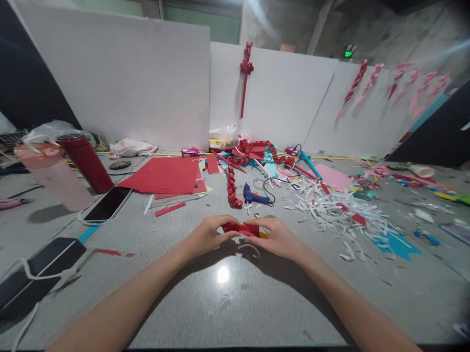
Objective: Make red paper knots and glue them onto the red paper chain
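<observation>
Between my two hands, low over the grey table, is a small piece of red paper [245, 229]. My left hand [212, 236] pinches its left end between thumb and fingers. The right end is gripped by my right hand [276, 238], where a bit of yellow shows beside the fingers. Just beyond my hands a folded red paper chain [232, 189] lies on the table. To its right rests a blue glue gun [257, 196] with a dark cord.
White paper shreds [338, 206] spread to the right. Red paper sheets [163, 174] lie left, near a phone [106, 205], a red flask [86, 162], a pink bottle [56, 176] and a black power bank [31, 276]. Red and pink chains hang on the white boards [277, 89] behind.
</observation>
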A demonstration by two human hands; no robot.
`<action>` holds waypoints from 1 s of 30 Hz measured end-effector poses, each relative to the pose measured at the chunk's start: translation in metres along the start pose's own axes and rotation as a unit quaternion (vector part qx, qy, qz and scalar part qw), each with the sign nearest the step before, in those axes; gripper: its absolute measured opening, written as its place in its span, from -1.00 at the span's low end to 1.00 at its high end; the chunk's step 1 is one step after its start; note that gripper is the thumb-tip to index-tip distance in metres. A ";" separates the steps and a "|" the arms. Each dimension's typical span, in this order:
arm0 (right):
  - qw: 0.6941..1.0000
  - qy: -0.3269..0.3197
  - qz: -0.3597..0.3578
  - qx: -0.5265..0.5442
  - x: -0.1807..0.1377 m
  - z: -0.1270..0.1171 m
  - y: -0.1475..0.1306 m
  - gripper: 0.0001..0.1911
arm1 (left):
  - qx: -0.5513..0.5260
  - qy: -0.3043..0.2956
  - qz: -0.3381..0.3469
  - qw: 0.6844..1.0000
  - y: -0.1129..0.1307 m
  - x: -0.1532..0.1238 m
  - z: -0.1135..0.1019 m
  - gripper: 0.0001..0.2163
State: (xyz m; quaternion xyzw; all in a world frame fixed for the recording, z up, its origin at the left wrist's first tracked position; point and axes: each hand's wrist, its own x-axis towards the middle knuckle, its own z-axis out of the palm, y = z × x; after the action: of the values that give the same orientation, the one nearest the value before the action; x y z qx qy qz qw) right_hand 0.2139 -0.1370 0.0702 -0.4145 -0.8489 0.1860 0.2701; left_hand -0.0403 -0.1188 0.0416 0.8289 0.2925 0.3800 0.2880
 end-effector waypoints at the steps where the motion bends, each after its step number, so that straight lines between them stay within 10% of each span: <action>1: 1.000 0.001 0.008 0.005 0.000 -0.001 0.000 -0.64 | -0.011 0.010 -0.015 1.000 -0.001 0.000 0.001 -0.78; 12: 0.994 0.009 0.068 0.088 0.002 -0.004 -0.004 -0.75 | -0.140 0.030 -0.189 0.971 0.007 0.008 0.008 -0.78; 30: 0.996 0.012 0.045 0.079 0.004 -0.004 -0.002 -0.73 | -0.140 0.043 -0.177 0.973 -0.004 0.005 0.015 -0.79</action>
State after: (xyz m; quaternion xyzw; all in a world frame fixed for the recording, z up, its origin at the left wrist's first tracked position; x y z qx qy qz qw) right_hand 0.2132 -0.1346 0.0750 -0.4316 -0.8091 0.2591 0.3032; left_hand -0.0268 -0.1168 0.0326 0.6983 0.3902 0.3957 0.4512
